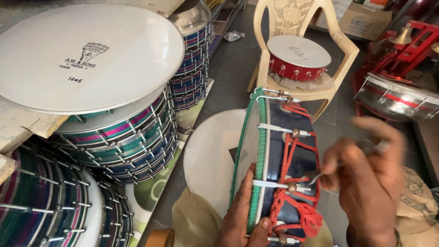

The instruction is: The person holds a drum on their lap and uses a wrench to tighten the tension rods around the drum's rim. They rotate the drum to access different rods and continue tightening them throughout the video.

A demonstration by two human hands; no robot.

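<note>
Left hand (240,215) clamps rim of upright blue drum (279,169); right hand (366,183), blurred, pinches metal tool (320,176) at tension nut (291,187). Risk: tool slips, snags red cord (292,206); drum tips.

Both hands are showing bare, the left hand (240,215) and the blurred right hand (366,176) wearing no gloves or rings I can see, wrists uncovered by any sleeve.
</note>
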